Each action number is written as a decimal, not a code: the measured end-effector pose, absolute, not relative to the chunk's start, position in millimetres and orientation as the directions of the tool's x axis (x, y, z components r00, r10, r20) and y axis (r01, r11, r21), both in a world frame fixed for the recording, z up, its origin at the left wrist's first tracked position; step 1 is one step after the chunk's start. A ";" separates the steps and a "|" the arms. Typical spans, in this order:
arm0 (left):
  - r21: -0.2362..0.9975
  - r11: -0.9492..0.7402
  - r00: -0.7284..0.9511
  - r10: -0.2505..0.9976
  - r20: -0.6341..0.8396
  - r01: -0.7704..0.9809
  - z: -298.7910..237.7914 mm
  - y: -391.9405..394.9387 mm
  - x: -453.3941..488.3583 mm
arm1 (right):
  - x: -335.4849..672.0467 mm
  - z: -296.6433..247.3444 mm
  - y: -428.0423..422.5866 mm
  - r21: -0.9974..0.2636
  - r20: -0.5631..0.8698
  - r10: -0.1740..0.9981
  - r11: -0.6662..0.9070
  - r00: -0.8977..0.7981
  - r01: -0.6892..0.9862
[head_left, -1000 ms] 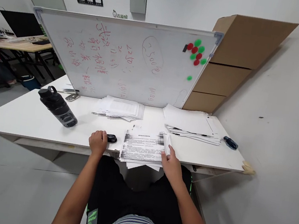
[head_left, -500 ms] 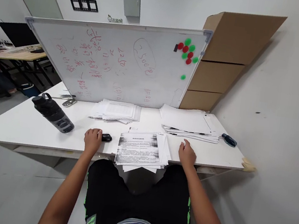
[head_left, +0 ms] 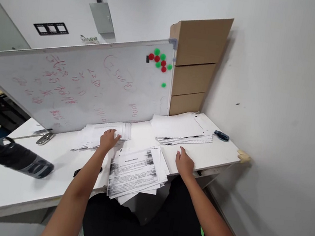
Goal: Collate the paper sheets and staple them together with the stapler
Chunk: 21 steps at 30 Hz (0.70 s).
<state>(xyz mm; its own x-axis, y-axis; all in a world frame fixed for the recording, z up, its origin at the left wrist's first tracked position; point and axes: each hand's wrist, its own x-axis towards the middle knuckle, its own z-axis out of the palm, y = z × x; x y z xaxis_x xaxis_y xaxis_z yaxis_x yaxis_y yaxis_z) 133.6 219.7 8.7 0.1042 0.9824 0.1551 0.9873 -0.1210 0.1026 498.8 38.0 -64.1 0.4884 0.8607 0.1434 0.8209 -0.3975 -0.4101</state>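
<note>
My left hand (head_left: 108,140) lies over the left paper stack (head_left: 93,132), fingers reaching forward and thumb apart. It holds nothing that I can see. On the desk's front edge rests my right hand (head_left: 185,164), its index finger stretched out and nothing visible in it. Between the hands sits a pile of printed sheets (head_left: 133,171), fanned and overhanging the edge. Behind my right hand is a larger stack of mostly blank paper (head_left: 178,127). A small black object (head_left: 77,172) is partly hidden under my left forearm.
A black water bottle (head_left: 21,158) stands on the left of the white desk (head_left: 63,165). A whiteboard (head_left: 91,88) leans at the back beside cardboard boxes (head_left: 197,61). A dark blue tool-like item (head_left: 221,136) lies at right, near a padded corner (head_left: 244,157).
My left hand has moved from beside the small black object forward onto the left paper stack. The view has turned right. My right hand stays near the desk edge.
</note>
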 end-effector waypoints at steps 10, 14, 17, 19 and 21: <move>0.044 -0.039 0.036 0.997 0.065 0.998 -14.1 243.7 144.8 | 500.7 -64.2 38.2 -0.425 0.130 0.874 -0.377 0.467 0.823; 0.113 0.033 -0.042 0.996 0.073 0.993 -9.1 243.8 147.2 | 500.1 -63.3 38.7 -0.430 0.127 0.874 -0.377 0.468 0.820; 0.203 0.035 -0.055 0.994 0.093 0.979 -7.6 241.7 148.7 | 499.3 -61.4 39.0 -0.426 0.118 0.868 -0.395 0.483 0.814; 0.203 -0.023 0.004 0.996 0.090 0.979 -9.8 238.6 151.1 | 498.6 -60.1 39.0 -0.419 0.111 0.862 -0.410 0.494 0.810; 0.172 -0.057 0.042 0.995 0.088 0.983 -14.0 235.5 155.6 | 498.0 -59.1 38.9 -0.411 0.110 0.859 -0.418 0.499 0.810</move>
<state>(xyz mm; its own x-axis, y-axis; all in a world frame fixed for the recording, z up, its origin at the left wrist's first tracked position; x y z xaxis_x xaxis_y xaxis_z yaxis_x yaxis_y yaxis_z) 155.6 235.5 -14.0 0.0422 0.9952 0.0883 0.9835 -0.0569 0.1719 498.0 38.9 -59.1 0.4995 0.8593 0.1099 0.8101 -0.4184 -0.4107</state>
